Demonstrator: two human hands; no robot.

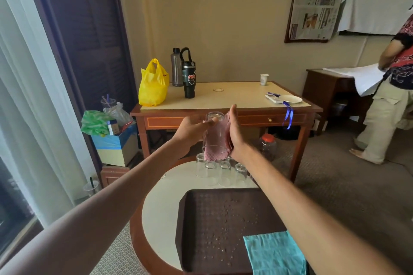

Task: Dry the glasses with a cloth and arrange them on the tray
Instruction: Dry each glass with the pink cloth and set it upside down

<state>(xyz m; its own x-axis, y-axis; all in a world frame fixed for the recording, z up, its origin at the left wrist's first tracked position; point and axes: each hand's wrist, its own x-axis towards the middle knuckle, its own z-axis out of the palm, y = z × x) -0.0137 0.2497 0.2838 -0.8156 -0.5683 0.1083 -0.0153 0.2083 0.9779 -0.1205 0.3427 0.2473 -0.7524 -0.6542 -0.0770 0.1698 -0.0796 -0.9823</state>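
Note:
A clear glass (215, 131) is held upside down in the air above the round table (161, 205). My left hand (192, 128) grips its left side, thumb near the base. My right hand (233, 131) presses a pink cloth (213, 154) flat against its right side with straight fingers. Several more clear glasses (223, 172) stand upside down at the table's far edge, below my hands. The dark brown tray (201, 225) lies nearer to me, with water drops on it and no glass. A teal cloth (276, 252) covers the tray's near right corner.
A wooden desk (223, 105) stands behind with a yellow bag (153, 85), two bottles (188, 73), a paper cup (264, 79) and a white plate (290, 98). A plastic jar (267, 145) sits under it. A person (388, 96) stands at the right. A box of rubbish (114, 140) is at the left.

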